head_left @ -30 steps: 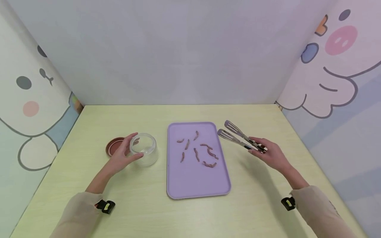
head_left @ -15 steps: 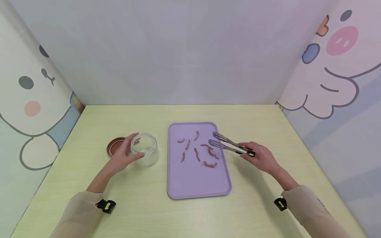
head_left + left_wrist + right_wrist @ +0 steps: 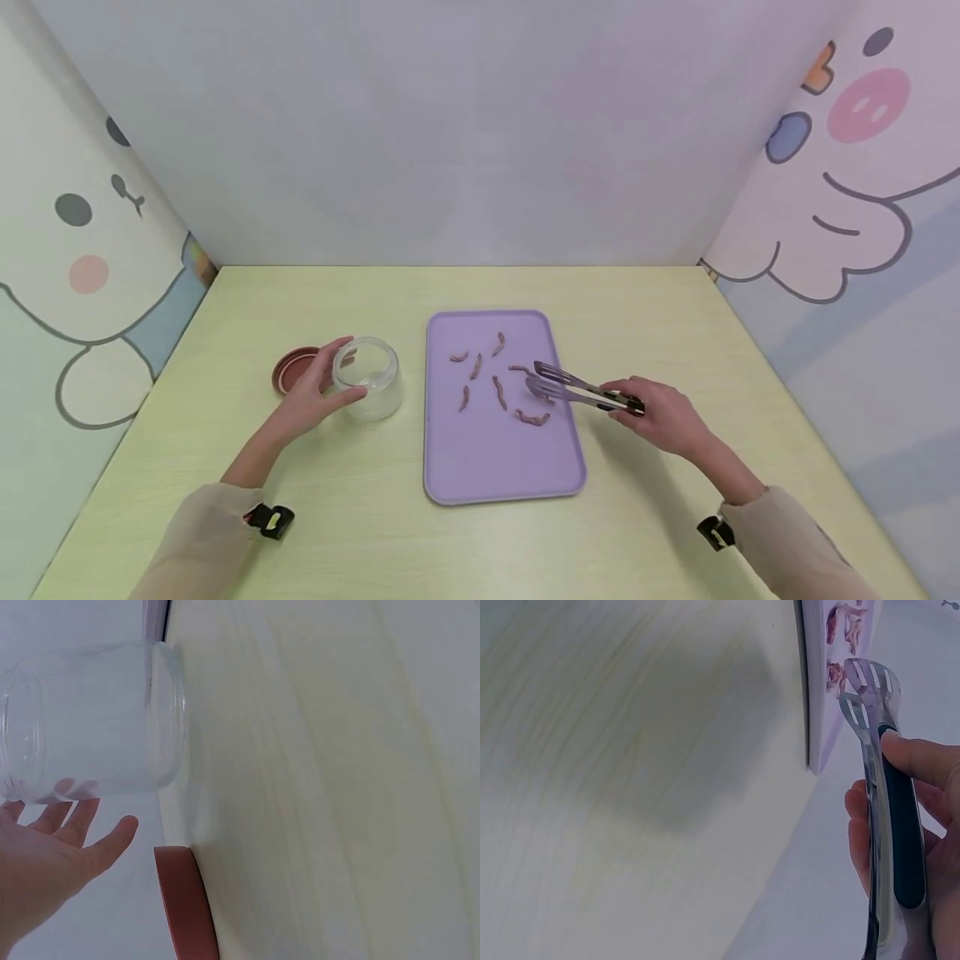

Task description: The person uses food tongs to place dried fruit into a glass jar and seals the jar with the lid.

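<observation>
Apparently little is done so far: the brown strips (image 3: pixel 499 392) I can make out all lie on the purple tray (image 3: pixel 502 467), scattered over its far and middle parts, and I see none in the glass jar (image 3: pixel 384 398). I judge that all the picking-up remains. From here I watch the right hand (image 3: pixel 663 417) grip the tongs (image 3: pixel 904 832), their tips apart above the tray's right side; whether they touch a strip I cannot tell. The left hand (image 3: pixel 303 406) holds the jar upright, left of the tray, fingers and thumb round it. A red-brown lid (image 3: pixel 296 367) lies farther left on the table (image 3: pixel 322 500), partly behind that hand. In the way I note the tray's raised rim, and the tong tips partly hide one strip.
</observation>
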`<state>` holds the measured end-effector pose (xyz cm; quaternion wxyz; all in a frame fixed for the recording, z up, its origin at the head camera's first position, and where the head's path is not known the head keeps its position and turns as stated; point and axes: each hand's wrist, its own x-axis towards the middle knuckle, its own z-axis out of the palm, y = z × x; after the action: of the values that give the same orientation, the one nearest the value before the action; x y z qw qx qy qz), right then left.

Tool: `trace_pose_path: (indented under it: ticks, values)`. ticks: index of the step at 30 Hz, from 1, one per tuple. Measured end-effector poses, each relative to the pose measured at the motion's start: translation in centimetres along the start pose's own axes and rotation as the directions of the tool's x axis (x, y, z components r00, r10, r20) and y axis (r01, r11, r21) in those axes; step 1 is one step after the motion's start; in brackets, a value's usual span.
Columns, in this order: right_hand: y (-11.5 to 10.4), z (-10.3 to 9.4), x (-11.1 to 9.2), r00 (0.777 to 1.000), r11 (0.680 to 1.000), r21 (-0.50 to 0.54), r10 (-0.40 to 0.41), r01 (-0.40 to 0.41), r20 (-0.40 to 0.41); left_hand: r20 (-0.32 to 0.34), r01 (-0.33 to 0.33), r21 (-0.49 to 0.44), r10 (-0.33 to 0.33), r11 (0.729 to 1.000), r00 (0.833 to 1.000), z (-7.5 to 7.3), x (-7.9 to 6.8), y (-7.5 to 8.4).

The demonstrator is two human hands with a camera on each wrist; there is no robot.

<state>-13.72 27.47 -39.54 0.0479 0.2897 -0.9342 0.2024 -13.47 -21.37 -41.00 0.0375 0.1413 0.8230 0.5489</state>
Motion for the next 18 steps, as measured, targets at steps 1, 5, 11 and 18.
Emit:
trace_pose_path:
  ticks: [1,5,11,18]
  values:
    - [-0.1,0.0,-0.2,1.000,1.000,-0.004,0.000,0.000,0.000,0.002,0.000,0.001,0.000,1.000,1.000,0.0,-0.1,0.3]
    - [-0.1,-0.1,-0.7,1.000,1.000,-0.017,0.007,-0.007,0.013,0.008,0.003,-0.006,-0.003,1.000,1.000,0.0,-0.2,1.2]
    - [-0.3,-0.2,-0.8,0.999,0.999,-0.019,0.029,-0.029,0.031,-0.006,0.023,0.019,-0.023,1.000,1.000,0.0,-0.1,-0.1]
    - [-0.1,0.1,-0.7,0.999,0.999,0.010,0.034,-0.035,0.042,-0.008,-0.001,0.004,0.001,1.000,1.000,0.1,0.0,-0.3]
